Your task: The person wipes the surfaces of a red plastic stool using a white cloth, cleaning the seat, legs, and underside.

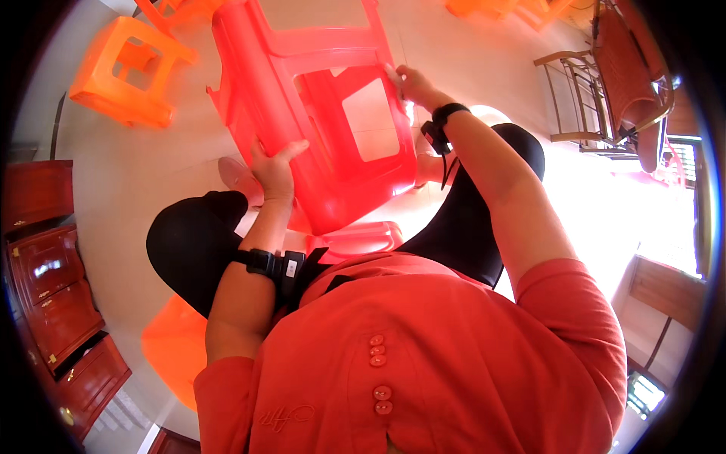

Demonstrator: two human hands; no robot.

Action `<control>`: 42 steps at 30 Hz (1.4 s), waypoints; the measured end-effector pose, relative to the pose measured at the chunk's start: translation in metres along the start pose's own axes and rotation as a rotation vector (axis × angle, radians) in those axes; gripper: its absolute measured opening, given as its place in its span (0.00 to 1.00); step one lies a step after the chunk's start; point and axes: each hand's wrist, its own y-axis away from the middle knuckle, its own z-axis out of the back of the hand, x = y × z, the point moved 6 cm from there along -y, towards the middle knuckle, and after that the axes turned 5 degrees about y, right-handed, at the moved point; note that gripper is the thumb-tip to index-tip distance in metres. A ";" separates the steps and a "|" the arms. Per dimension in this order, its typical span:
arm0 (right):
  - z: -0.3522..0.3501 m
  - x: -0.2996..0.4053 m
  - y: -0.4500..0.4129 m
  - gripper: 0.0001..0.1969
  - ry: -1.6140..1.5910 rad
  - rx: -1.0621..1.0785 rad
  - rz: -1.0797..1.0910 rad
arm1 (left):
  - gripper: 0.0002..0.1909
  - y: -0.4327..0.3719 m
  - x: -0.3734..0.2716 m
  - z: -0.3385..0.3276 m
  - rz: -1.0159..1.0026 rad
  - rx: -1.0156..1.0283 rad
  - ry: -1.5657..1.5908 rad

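A red plastic stool [317, 187] is tilted over in front of me, between my knees, its open leg frames facing up and away. My left hand [275, 170] grips its near left side, thumb spread over the rounded edge. At the stool's right edge, my right hand [417, 88] has its fingers curled around a small pale wad [399, 85], which looks like a cloth and touches the plastic. Overexposure blurs that wad's outline. Below the stool, a red plastic seat [360, 239] shows between my thighs.
Orange plastic stools stand at the upper left [133, 71], at the top right [493, 7] and beside my left hip [176, 346]. A metal-framed folding chair [618, 85] stands at the right. Reddish-brown wooden cabinets [54, 284] line the left side. Strong light washes out the floor at right.
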 end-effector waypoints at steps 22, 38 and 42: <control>-0.096 0.167 0.239 0.08 0.012 0.128 0.236 | 0.21 0.000 0.001 0.001 0.103 -0.106 0.033; -0.088 0.094 0.226 0.14 0.035 0.124 0.061 | 0.24 -0.010 0.021 0.012 0.155 -0.211 0.019; -0.089 0.128 0.219 0.19 -0.079 0.063 0.250 | 0.21 -0.020 0.037 0.017 0.127 -0.149 0.028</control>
